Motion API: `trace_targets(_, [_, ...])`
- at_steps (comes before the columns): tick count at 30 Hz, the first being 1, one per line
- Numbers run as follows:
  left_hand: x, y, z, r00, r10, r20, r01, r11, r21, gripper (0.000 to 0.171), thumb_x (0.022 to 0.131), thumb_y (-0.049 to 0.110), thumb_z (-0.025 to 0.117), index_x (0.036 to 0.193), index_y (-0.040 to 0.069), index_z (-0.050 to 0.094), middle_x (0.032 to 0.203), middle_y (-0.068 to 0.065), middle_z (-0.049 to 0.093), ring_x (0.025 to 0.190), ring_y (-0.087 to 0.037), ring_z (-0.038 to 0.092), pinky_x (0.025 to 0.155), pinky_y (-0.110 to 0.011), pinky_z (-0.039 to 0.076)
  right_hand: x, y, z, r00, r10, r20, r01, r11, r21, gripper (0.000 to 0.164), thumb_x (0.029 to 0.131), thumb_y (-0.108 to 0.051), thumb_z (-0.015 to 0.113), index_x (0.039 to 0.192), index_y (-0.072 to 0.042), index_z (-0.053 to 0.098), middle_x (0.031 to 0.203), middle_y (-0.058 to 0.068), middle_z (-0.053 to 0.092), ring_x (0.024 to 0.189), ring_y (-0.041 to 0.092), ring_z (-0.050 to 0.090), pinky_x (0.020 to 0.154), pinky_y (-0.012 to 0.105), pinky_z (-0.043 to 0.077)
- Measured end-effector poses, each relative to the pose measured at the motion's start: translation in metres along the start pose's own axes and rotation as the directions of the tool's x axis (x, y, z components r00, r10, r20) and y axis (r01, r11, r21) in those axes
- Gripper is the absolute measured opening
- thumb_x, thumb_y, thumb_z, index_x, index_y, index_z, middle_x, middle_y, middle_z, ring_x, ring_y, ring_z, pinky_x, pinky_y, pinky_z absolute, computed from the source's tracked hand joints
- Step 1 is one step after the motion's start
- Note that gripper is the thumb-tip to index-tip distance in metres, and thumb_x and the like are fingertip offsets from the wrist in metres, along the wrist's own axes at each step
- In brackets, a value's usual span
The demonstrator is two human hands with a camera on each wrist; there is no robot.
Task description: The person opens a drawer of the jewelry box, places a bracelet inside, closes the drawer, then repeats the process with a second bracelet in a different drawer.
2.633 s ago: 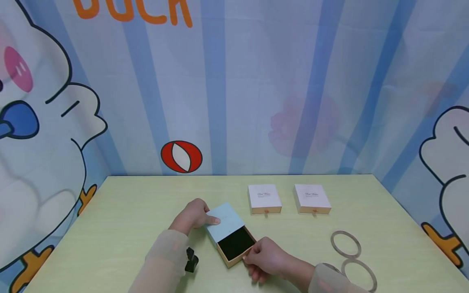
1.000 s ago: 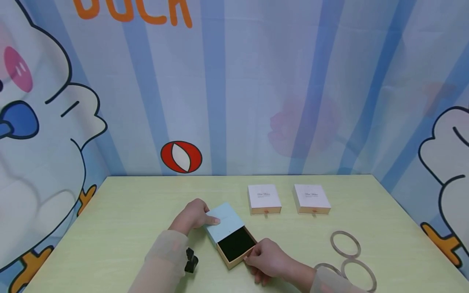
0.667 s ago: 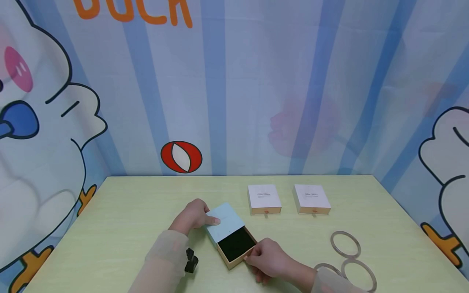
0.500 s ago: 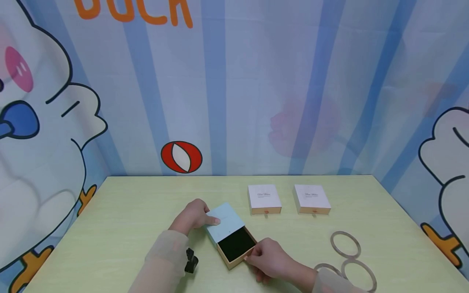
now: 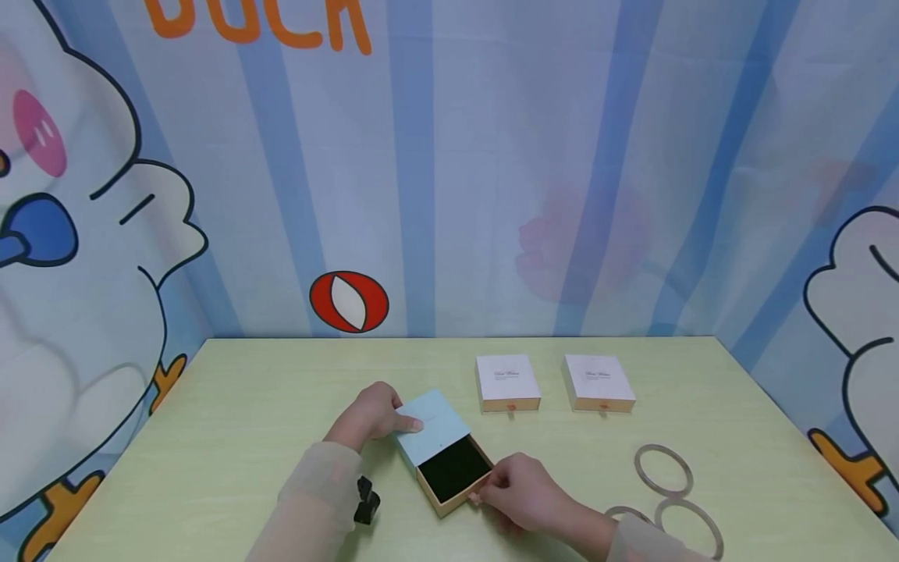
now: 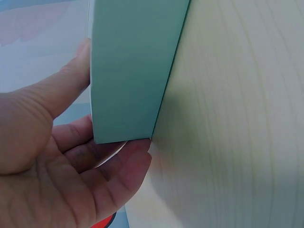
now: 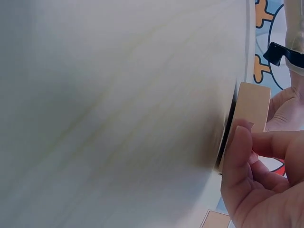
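Note:
A light blue drawer box (image 5: pixel 431 441) lies slanted on the table, its tan drawer (image 5: pixel 428 495) pulled part way out. Dark green or black lining fills the drawer, and nothing lies on it. My left hand (image 5: pixel 372 412) grips the back end of the sleeve, thumb on top; the left wrist view shows the fingers curled around the end of the box (image 6: pixel 133 71). At the drawer's front, my right hand (image 5: pixel 521 490) pinches near a small pinkish pull tab (image 5: pixel 475 498) between thumb and forefinger. In the right wrist view the thumb partly hides the drawer front (image 7: pixel 254 102).
Two white drawer boxes, one left (image 5: pixel 507 378) and one right (image 5: pixel 598 378), stand toward the table's back. Several greyish rings like bangles lie at the right: one ring (image 5: pixel 638 467) behind, another ring (image 5: pixel 718 532) in front, a third partly under the right sleeve. A patterned curtain (image 5: pixel 477 195) hangs behind.
My right hand has shifted slightly up and right at the drawer front, and the pull tab now shows by its fingertips. The left hand and the box have hardly moved.

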State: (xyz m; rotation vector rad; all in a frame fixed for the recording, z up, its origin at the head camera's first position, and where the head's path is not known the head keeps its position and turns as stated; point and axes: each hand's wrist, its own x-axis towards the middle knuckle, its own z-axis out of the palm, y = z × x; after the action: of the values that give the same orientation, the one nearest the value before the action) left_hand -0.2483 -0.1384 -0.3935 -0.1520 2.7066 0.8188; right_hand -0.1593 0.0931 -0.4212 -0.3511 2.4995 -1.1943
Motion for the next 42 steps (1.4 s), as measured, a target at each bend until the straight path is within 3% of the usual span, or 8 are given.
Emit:
trace_targets(10, [0.001, 0.0, 0.001, 1.0, -0.006, 0.0, 0.006, 1.0, -0.001, 0.041, 0.075, 0.032, 0.08, 0.097, 0.003, 0.062, 0.083, -0.007, 0.054, 0.082, -0.02, 0.049, 0.064, -0.029, 0.038, -0.004, 0.0, -0.008, 0.999, -0.026, -0.034, 0.024, 0.999, -0.04, 0.009, 0.087, -0.009, 0.061, 0.08, -0.006, 0.067, 0.064, 0.0, 0.058, 0.05, 0.008, 0.049, 0.045, 0.023, 0.04])
trace_targets(20, [0.0, 0.0, 0.0, 1.0, -0.008, 0.001, 0.008, 1.0, -0.006, 0.04, 0.075, 0.032, 0.08, 0.096, 0.003, 0.062, 0.083, -0.007, 0.054, 0.082, -0.02, 0.049, 0.065, -0.029, 0.039, -0.006, 0.003, -0.018, 0.995, -0.047, -0.084, 0.031, 0.984, -0.177, 0.008, 0.085, -0.008, 0.064, 0.078, -0.008, 0.067, 0.069, -0.002, 0.059, 0.064, 0.012, 0.05, 0.056, 0.024, 0.043])
trace_targets(42, [0.001, 0.0, 0.0, 1.0, -0.018, 0.004, 0.018, 1.0, -0.007, 0.044, 0.074, 0.032, 0.08, 0.101, 0.003, 0.062, 0.088, -0.007, 0.056, 0.085, -0.02, 0.05, 0.067, -0.029, 0.041, -0.02, 0.016, -0.037, 0.973, -0.126, -0.196, 0.06, 0.949, -0.311, 0.008, 0.082, -0.007, 0.067, 0.075, -0.011, 0.069, 0.067, -0.006, 0.061, 0.064, 0.007, 0.051, 0.058, 0.02, 0.042])
